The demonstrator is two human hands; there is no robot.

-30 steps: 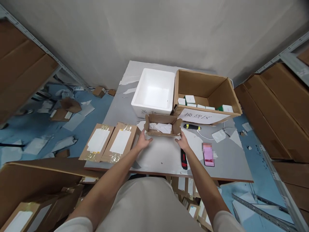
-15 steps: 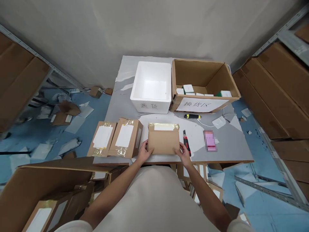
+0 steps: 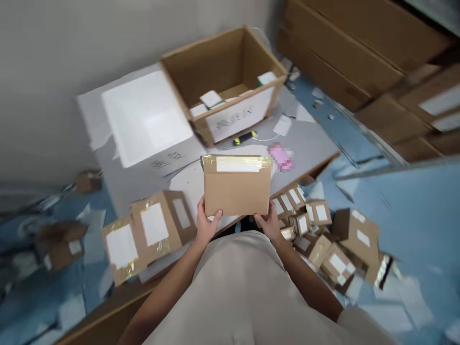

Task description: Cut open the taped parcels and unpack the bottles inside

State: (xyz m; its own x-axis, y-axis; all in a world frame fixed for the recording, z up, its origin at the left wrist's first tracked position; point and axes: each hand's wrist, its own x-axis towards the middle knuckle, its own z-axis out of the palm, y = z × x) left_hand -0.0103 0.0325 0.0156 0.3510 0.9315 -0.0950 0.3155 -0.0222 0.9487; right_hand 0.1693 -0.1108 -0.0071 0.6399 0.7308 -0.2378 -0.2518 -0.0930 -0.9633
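Note:
Between my two hands is a small brown cardboard box point(image 3: 237, 191) with clear tape and a white label along its far edge. My left hand point(image 3: 207, 223) grips its near left corner, thumb on top. My right hand point(image 3: 269, 224) grips the near right corner in the same way. The box is in front of my body, over the near edge of the table point(image 3: 305, 139). Two taped boxes with white labels, a nearer-left box point(image 3: 120, 244) and a taller box point(image 3: 158, 225), stand to the left of my left hand.
A white foam box point(image 3: 147, 120) and a large open carton point(image 3: 223, 67) holding several small white boxes stand at the back. A black-and-yellow cutter point(image 3: 245, 138) and a pink blurred item point(image 3: 281, 157) lie on the table. Several parcels point(image 3: 336, 263) are heaped on the floor at right.
My view has swung to the right and tilted. Both hands have lifted the small cardboard box nearer to me and turned with it. The red-and-black cutter is no longer visible.

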